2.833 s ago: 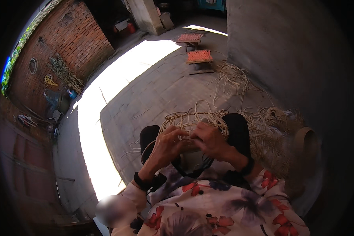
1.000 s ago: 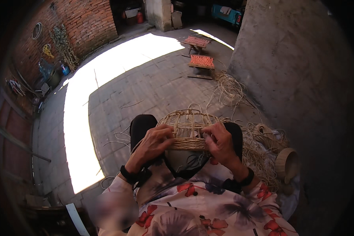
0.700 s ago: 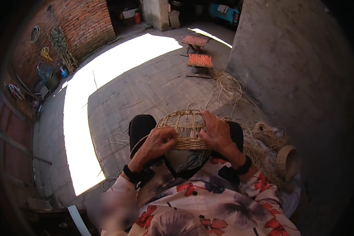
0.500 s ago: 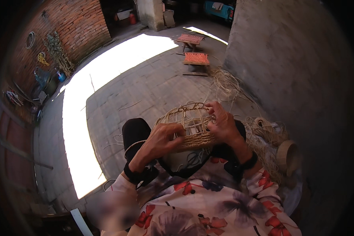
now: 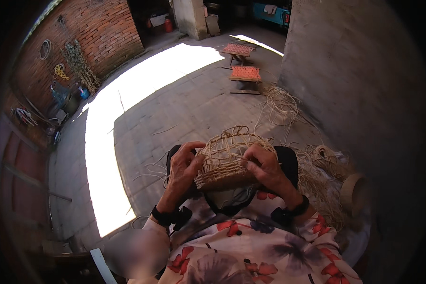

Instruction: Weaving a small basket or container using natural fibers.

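A half-woven basket of tan straw cord rests above my lap. Its near band is tightly woven, while the far part is an open lattice with a cord loop at the top. My left hand grips the basket's left side, fingers bent over the edge and thumb against the lattice. On the right side, my right hand is closed at the upper edge of the woven band, thumb and fingers pinched on the strands. Its fingertips partly hide what they pinch. Loose cord ends trail left of my left knee.
Tangled straw cord lies at my right, beside a pale round woven piece. More loose cord spreads near the grey wall. Two low stools with red woven seats stand ahead. A brick wall rises at far left.
The basket has turned and tilted in my hands. My left hand has shifted from its near wall to its left side; my right hand has come down from the far rim. The view has shifted slightly.
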Demonstrator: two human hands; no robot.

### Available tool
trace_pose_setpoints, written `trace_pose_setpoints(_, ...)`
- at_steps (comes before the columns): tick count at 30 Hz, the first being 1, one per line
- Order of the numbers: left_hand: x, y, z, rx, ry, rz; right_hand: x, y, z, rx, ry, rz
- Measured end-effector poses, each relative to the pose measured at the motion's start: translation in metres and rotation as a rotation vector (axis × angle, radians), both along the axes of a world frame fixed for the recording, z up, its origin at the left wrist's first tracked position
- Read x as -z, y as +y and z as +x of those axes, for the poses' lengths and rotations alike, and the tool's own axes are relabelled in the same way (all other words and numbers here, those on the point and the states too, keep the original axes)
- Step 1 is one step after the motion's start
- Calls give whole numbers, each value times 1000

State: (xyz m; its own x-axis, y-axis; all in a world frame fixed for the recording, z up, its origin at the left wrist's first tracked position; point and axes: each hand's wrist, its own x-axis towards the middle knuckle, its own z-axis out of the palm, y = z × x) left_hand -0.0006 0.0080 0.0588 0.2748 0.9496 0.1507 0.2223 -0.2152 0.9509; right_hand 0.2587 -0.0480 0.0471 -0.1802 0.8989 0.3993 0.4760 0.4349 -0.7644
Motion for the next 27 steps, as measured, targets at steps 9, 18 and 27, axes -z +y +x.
trace_pose_setpoints(9, 12, -4, 18, 89, 382, 473, 6, 6, 6, -53, 665, -326)
trace_pose_setpoints(18, -3, -4, -4, 352, -197, -399, -8, 10, -8, 31, 24, -77)
trace_pose_setpoints(27, 5, -5, -16, 271, 290, 186, -2, 9, 4, 124, 242, -82)
